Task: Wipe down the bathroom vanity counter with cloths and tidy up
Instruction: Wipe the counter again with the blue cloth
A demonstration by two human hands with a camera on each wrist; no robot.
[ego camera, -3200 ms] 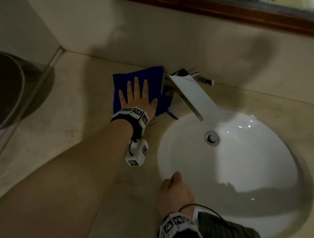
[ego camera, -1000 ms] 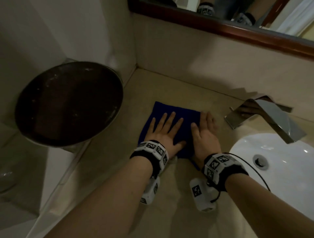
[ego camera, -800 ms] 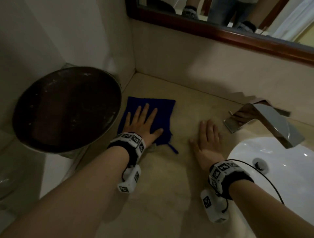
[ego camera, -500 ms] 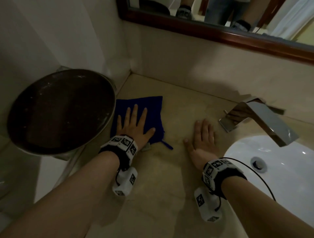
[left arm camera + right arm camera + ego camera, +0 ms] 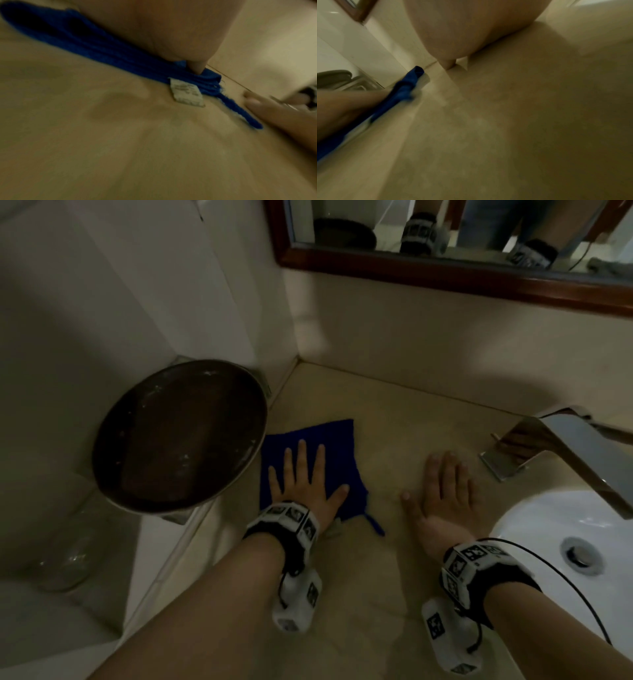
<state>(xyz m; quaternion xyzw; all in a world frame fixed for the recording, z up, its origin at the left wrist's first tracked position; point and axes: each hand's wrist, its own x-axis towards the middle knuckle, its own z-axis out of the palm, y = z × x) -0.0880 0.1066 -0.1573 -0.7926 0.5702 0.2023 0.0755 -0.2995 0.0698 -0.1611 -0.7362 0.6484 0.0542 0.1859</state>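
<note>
Flatly, left hand (image 5: 308, 484) fingers spread press the blue cloth (image 5: 337, 446) — right hand (image 5: 445, 494) lies open-palmed on the smooth beige desk (image 5: 359, 594).

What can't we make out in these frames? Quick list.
- Print on the white tag of the blue cloth: left wrist view, motion blur.
- Cloth under the left hand: head view, palm covers it.
- Counter beneath the right hand: hidden by the flat palm in the head view.
- Sink and faucet: cut off by the right edge of the head view.
- Contents of the dark round basin: too dim.
</note>
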